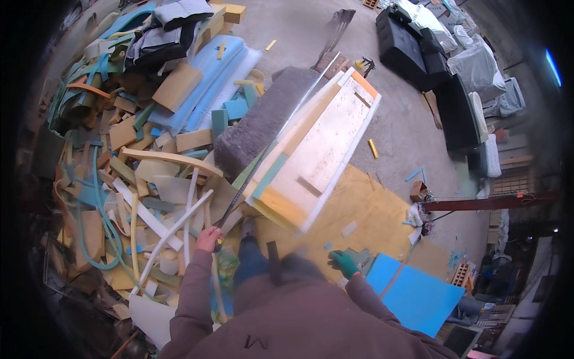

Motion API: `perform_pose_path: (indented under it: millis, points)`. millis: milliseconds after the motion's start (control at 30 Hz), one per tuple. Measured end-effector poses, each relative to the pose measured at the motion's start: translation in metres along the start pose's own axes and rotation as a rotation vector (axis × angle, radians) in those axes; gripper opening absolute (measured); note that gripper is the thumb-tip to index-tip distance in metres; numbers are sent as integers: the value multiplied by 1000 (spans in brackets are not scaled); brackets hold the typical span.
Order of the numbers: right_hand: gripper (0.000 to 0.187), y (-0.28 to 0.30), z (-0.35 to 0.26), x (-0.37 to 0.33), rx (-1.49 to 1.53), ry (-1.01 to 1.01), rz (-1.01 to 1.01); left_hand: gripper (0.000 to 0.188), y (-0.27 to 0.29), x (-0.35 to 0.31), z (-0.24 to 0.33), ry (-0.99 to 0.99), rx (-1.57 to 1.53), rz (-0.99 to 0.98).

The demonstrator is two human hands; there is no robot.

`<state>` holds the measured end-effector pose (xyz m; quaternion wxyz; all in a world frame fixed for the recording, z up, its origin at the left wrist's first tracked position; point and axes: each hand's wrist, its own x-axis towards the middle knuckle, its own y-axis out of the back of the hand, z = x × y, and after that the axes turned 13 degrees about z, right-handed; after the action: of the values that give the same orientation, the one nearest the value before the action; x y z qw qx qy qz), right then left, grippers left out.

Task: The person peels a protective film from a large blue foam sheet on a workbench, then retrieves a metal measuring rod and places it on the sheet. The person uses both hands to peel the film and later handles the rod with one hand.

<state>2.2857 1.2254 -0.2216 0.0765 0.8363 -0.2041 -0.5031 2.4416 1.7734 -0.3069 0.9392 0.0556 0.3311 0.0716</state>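
Observation:
My bare left hand [208,239] is closed around a tape measure [219,243]. Its metal blade [274,143] is pulled far out, running away from me along the left long side of a foam-edged board [335,140]. That board is long and pale, with yellow, green and orange foam on its edges and two dark slots in its face. Over the floor to the right, my right hand [344,263] wears a green glove; its fingers are apart and it holds nothing. Left of the board lies a grey fabric-covered block [263,119].
A big heap of foam offcuts [173,185] covers the left side, with blue foam sheets [209,84] behind it. Blue sheet [412,293] lies at lower right. Black sofa sections [412,51] and a red beam [490,203] stand right. Yellow sheet [382,209] covers the floor.

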Motion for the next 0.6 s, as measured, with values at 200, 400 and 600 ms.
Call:
perform_pose_path:
  millis: [200,400,600]
  points:
    - [46,-25,-17,-23,-82,-13,-5,23,-4,26,-7,-26,5,-12]
    - [46,-19,-15,-23,-111,-10,13,22,4,38,-12,-5,25,-30]
    - [46,-35,-12,-21,-62,-3,56,22,25,43,-10,-23,109,-64]
